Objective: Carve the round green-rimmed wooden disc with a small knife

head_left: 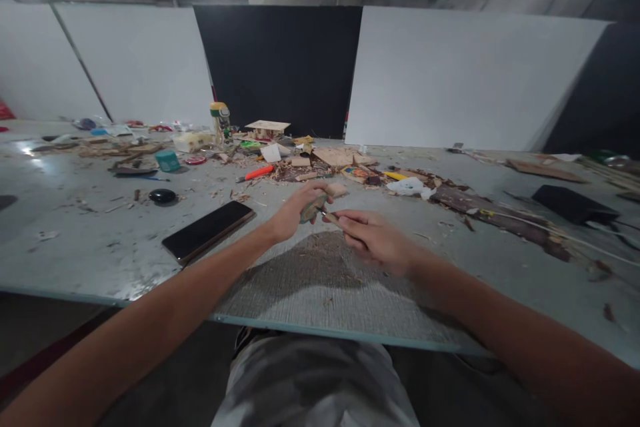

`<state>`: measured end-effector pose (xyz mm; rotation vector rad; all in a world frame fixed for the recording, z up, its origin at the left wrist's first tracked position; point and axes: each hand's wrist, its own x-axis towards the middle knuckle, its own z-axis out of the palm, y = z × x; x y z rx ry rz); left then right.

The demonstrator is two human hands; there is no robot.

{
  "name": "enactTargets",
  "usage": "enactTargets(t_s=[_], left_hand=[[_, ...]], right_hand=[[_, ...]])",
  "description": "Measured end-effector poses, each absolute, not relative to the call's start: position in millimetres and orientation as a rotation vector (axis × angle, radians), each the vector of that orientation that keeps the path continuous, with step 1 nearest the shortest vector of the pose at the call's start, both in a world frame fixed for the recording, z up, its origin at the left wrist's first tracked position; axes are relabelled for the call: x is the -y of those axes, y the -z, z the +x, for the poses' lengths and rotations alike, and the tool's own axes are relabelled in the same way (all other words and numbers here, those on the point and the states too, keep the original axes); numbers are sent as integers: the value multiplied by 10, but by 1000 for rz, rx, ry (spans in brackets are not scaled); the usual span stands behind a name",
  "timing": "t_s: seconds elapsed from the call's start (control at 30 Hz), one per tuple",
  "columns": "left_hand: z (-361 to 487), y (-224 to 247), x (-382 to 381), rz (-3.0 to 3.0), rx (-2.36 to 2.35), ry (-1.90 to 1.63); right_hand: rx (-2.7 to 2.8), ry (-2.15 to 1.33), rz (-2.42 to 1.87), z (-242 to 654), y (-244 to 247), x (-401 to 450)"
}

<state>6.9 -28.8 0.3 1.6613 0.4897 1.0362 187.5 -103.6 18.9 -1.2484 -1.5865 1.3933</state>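
Near the middle of the table, my left hand (295, 209) is closed around a small greenish-brown piece (311, 208), partly covered by the fingers. My right hand (373, 237) grips a thin tool with a wooden handle (332, 218). The tool's dark metal tip meets the piece from the right. A pale wooden chunk (337, 190) lies just beyond my fingers. Beneath both hands the grey tabletop (310, 287) carries fine shavings. To the left of my left hand rests a black phone (209, 231).
An orange cutter (259, 173), wood scraps (343, 157) and shavings lie beyond my hands. A black mouse-like object (163, 196) and a teal container (167, 161) are at the left. Bark pieces (470, 207), white tissue (407, 187) and a black box (575, 204) sit to the right.
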Motion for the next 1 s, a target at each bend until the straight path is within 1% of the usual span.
enactTargets(t_s=[0.07,0.13,0.2,0.3,0.33,0.37,0.4,0.53,0.6,0.7,0.87,1.0], left_hand=[[84,-14,302,1731,-520,-1076],[105,-33,293,1790,-527,-1097],[124,-62,263,1833,-543,-1064],[137,-126,202,1873,-594,-966],[138,-150,183,1911,-597,-944],[137,-174,164,1971,-590,-934],[137,-196,146,2050,-574,-936],[130,-231,73,2298,-502,-970],[106,-215,42,2331,-485,-918],[37,-185,18,2333,-523,-790],[-55,-141,-17,2277,-620,-820],[-64,-78,-79,2099,-694,-703]], right_hand=[[1381,-1693,-1168,1896,-233,1041],[1284,-1831,-1107,1932,-259,1021],[1319,-1769,-1124,1966,-261,987],[1495,-1449,-1166,1998,-247,944],[1514,-1387,-1170,2005,-248,936],[1495,-1396,-1171,2013,-256,931],[1438,-1481,-1165,2024,-270,928],[1073,-2006,-1002,2089,-349,904],[976,-2127,-938,2114,-366,882],[949,-2189,-914,2104,-345,862],[951,-2165,-877,2019,-260,874],[880,-2172,-882,1975,-194,875]])
